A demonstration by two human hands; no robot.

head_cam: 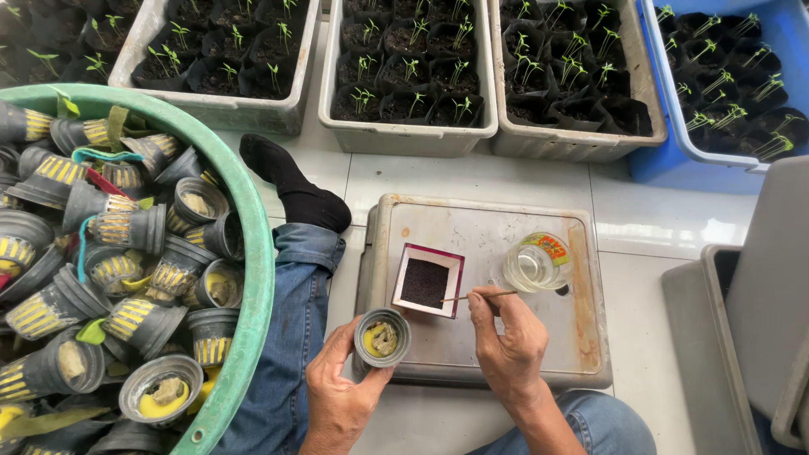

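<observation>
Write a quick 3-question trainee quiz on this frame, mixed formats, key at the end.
1. True or false: the left hand holds a small grey pot with a yellowish plug inside.
2. Where does the tip of the thin stick in the right hand point?
A. into the clear glass cup
B. at the square box of dark seeds
C. into the green basin
3. Fill in: the box and cup sit on an upturned grey ____.

Key: 1 true; 2 B; 3 tray
</observation>
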